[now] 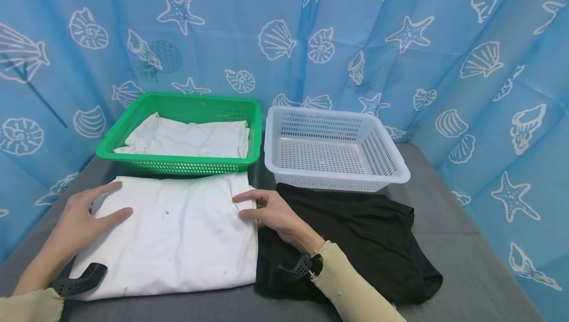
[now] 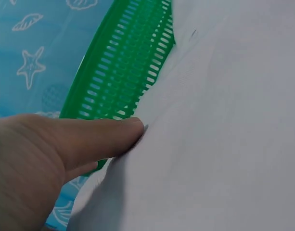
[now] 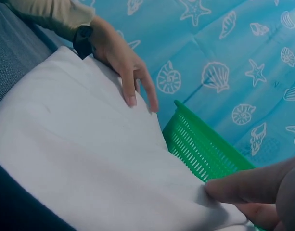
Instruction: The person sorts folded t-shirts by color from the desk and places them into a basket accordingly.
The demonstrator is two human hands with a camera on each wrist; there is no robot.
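A folded white cloth garment (image 1: 178, 233) lies flat on the grey surface, with a few small dark specks on it. At its left edge my left hand (image 1: 84, 218) rests with thumb and forefinger spread apart; in the left wrist view one straight digit of that hand (image 2: 84, 144) touches the cloth. My right hand (image 1: 277, 213) touches the upper right edge, its extended fingers lying on the fabric. Part of the right hand (image 3: 262, 187) shows at the lower right in the right wrist view, beside the cloth's edge. The fingertips under the edges are partly hidden.
Behind the white garment stands a green basket (image 1: 186, 166) holding a folded white cloth (image 1: 191, 137). A white basket (image 1: 333, 176) is to its right. A black garment (image 1: 355, 243) lies beneath my right forearm. A blue shell-patterned curtain (image 1: 284, 30) hangs behind.
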